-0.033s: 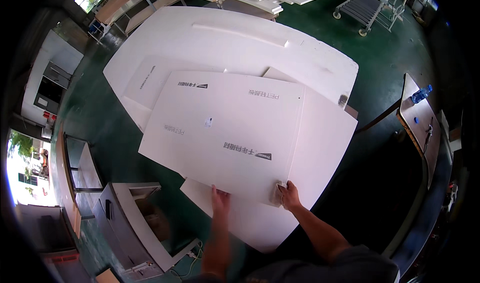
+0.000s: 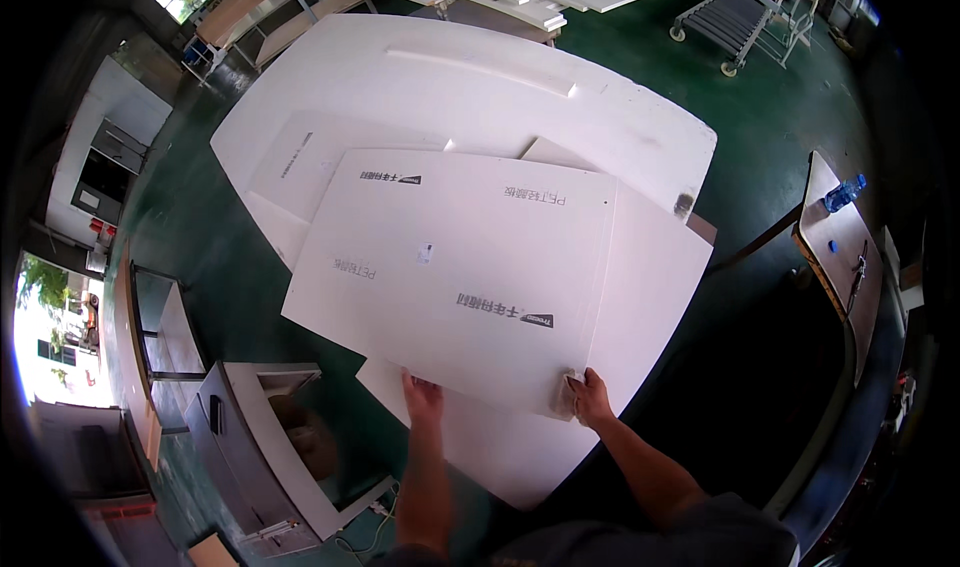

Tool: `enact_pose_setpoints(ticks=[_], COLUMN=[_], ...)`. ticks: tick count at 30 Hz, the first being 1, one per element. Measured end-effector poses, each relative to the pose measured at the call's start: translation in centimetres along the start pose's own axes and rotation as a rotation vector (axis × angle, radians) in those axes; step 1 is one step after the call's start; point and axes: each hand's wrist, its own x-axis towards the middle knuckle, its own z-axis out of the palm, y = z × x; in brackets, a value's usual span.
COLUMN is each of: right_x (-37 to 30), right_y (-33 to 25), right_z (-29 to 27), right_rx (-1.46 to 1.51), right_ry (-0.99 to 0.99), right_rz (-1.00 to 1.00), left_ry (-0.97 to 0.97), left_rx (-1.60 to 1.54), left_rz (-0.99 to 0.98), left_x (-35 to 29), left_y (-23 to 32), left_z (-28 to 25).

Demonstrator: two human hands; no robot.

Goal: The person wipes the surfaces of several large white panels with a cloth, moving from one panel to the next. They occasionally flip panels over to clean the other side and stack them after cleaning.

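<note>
A large white panel with dark printing and a small sticker lies over other white boards. My left hand holds its near edge, with the fingers partly hidden beneath it. At the panel's near right corner, my right hand is closed around a crumpled whitish-beige cloth-like pad, pressed against the surface by the edge. Below the printed panel, another plain white board sticks out on the right and toward me.
A big white board with a loose strip spreads behind. At right stands a small table bearing a blue bottle. A grey cabinet stands near left. A wheeled roller cart is at far right.
The printed panel has shifted slightly right and toward me. My left hand has moved left along its near edge; my right hand has gone slightly right with the pad.
</note>
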Motion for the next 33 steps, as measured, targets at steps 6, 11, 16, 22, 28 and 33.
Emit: enact_pose_setpoints(ticks=[6,11,16,22,28,33], right_x=[-2.5,0.6,4.8,1.8,-4.8,-4.0], right_y=[-3.5,-11.8,-23.4,-30.6,-33.1,-32.4], right_z=[-22.3,-31.6,-31.8,-32.2,-32.7,-35.6], right_rx=[-0.545,-0.659,-1.277,0.445,0.975,1.045], right_ry=[0.086,0.131,0.300,0.004,-0.393,-0.290], right_rz=[-0.017,0.042,-0.300,-0.045,-0.256,-0.410], left_ry=[0.246,-0.017,-0.073,-0.272,-0.175,-0.210], left_rx=[0.292,0.485,-0.015,0.928,1.087,1.290], left_rz=[0.022,-0.104,-0.393,-0.806,-0.365,-0.194], left_x=[-6.1,-21.7,-28.5,-29.6,-20.9,-16.2], left_y=[-1.9,-11.7,-20.0,-19.2,-18.5,-20.9], left_z=[-1.9,-6.0,-4.0,4.8,10.5,14.1])
